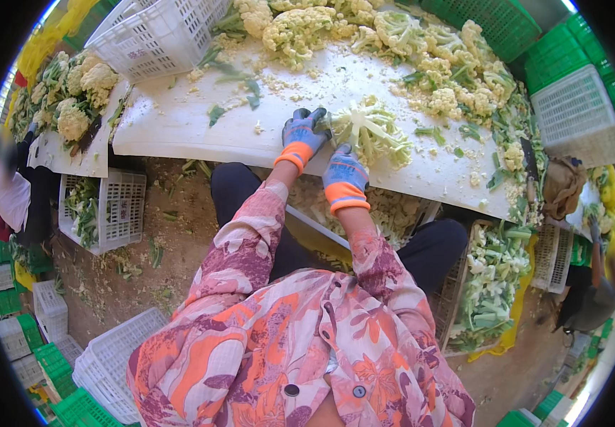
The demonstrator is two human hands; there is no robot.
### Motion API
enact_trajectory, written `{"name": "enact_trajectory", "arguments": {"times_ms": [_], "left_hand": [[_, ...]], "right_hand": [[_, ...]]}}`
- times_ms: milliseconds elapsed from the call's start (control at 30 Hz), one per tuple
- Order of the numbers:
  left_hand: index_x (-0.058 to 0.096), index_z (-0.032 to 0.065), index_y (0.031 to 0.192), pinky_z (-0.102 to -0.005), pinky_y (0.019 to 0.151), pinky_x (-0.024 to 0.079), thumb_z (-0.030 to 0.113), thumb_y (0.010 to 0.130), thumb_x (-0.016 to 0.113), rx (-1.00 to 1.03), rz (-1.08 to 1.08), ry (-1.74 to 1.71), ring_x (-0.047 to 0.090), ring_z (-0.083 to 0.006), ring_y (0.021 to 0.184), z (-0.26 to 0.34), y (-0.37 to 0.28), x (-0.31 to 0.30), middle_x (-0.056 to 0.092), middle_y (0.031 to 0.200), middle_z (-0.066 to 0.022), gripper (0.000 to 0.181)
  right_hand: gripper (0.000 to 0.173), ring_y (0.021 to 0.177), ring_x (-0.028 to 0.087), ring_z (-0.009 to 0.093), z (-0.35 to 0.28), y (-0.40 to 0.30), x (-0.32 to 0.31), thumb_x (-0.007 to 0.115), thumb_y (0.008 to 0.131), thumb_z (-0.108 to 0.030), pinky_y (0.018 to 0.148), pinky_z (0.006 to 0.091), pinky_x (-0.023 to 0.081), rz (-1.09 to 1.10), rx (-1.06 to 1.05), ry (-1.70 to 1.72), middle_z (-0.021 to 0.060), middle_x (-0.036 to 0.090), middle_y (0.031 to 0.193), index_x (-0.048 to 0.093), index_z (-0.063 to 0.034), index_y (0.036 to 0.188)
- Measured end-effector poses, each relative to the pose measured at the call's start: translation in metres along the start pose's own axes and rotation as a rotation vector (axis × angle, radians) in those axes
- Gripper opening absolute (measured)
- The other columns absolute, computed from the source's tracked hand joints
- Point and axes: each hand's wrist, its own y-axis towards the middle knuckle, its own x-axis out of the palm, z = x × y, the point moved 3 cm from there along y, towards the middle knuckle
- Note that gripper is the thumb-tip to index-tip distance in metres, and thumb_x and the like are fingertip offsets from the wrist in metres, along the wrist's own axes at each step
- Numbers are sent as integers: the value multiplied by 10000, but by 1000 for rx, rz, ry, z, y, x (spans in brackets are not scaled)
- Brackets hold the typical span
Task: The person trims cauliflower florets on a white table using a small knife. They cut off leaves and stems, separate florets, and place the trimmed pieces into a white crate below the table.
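A pale cauliflower head (pixel 369 128) lies on the white work surface (pixel 190 125) with its cut, branching stalk side facing up. At its left edge, my left hand (pixel 303 133), in a blue-grey glove with an orange cuff, has its thumb and fingers closed around the edge of the head. My right hand (pixel 346 176), gloved alike, is at the head's lower left with its fingers curled. The fingertips are partly hidden, so I cannot tell whether it grips the head or something small. Florets and crumbs lie scattered around.
Cauliflower heads (pixel 302 34) are heaped along the far side. A white crate (pixel 158 42) stands at the back left. Below the surface's edge are a container of florets (pixel 393 208) and a crate of trimmings (pixel 491 283). Other people are at both sides.
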Motion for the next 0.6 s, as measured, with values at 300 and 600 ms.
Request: {"name": "enact_trajectory", "arguments": {"times_ms": [300,600], "left_hand": [[639,215,1083,-368,875,454,353,711,691,-97,67,-88,562,-286,998,-2,0,-4,571,1086,-113,400],[665,119,1014,-333,856,451,418,709,708,-82,22,-167,592,-246,977,-2,-8,10,639,1022,-95,429]], "right_hand": [[267,824,665,316,-4,25,3,510,847,-156,657,420,540,-1,38,42,190,642,954,525,9,1057],[269,928,635,351,17,30,-5,529,836,-195,767,434,512,-148,124,176,225,642,986,571,1,1016]]}}
